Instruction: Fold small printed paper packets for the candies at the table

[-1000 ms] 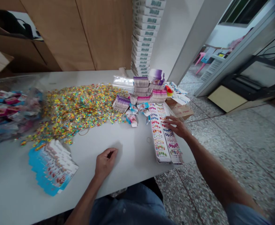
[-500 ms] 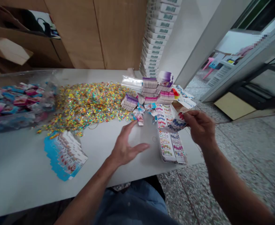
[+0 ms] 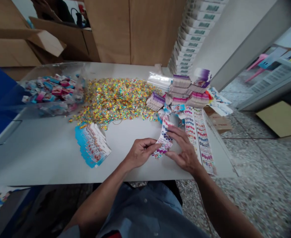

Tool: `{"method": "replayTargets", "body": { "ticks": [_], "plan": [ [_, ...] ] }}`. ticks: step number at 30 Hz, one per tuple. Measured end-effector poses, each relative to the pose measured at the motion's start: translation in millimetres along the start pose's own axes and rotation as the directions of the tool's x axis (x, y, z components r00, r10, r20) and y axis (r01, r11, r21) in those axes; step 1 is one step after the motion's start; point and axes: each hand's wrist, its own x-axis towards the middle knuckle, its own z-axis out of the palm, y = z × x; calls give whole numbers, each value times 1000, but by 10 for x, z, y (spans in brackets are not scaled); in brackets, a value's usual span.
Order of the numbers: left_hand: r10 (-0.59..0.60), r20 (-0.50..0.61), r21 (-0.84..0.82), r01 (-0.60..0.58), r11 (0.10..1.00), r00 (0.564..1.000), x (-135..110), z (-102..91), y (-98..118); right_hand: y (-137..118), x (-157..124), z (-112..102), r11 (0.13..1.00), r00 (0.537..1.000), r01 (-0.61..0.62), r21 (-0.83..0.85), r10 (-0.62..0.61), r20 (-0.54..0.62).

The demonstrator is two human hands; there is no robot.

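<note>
My left hand (image 3: 142, 152) pinches a narrow sticker sheet (image 3: 164, 135) printed with rows of coloured ovals, thumb on top. My right hand (image 3: 184, 148) is on the sheet's right edge, fingers near its upper part and thumb near its lower end. The sheet is tilted and slightly curved above the table. Right of it lie two long rows of similar sticker sheets (image 3: 203, 138), overlapping one another. Small blue and pink folded boxes (image 3: 177, 108) lie just beyond my hands. A fan of blue-and-white printed cards (image 3: 92, 143) rests to the left.
Small shiny yellow-and-multicoloured packets (image 3: 120, 99) form a wide heap. A clear bag (image 3: 53, 89) of small boxes stands left of it. Bundled purple and pink cards (image 3: 181, 87) sit at the back right, before a tall stack of white boxes (image 3: 193, 39). Cardboard boxes (image 3: 113, 33) line the back.
My right hand has brought the sticker sheet left from above the rows. My left hand, spread before, now pinches it. The view has shifted left.
</note>
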Motion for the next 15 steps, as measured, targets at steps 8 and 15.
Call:
{"method": "replayTargets", "body": {
  "ticks": [8,15],
  "plan": [
    [1,-70,-14,-2,1000,998,-60,-24,-105,-81,-113,319,906,961,-276,320,252,115],
    [35,-155,169,-9,986,987,-140,-60,-224,-23,-199,579,521,826,-499,693,529,197]
  ]
}}
